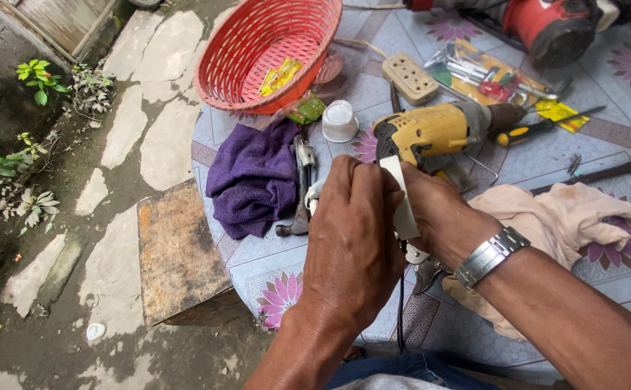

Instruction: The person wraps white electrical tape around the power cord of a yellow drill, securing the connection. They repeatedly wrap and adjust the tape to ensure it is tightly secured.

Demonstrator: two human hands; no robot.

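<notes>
Both my hands meet over the round flower-patterned table (619,94): left hand (352,238) and right hand (438,213) are closed on a flat white plastic strip (401,195), held upright just before the yellow power drill (431,130), purple cloth (254,177) nearby.

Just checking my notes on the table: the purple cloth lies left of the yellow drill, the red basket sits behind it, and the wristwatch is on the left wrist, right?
Not quite. In the head view the wristwatch is on the right wrist, not the left. The rest holds: the purple cloth lies left of the yellow drill, and the red basket sits behind it.
</notes>
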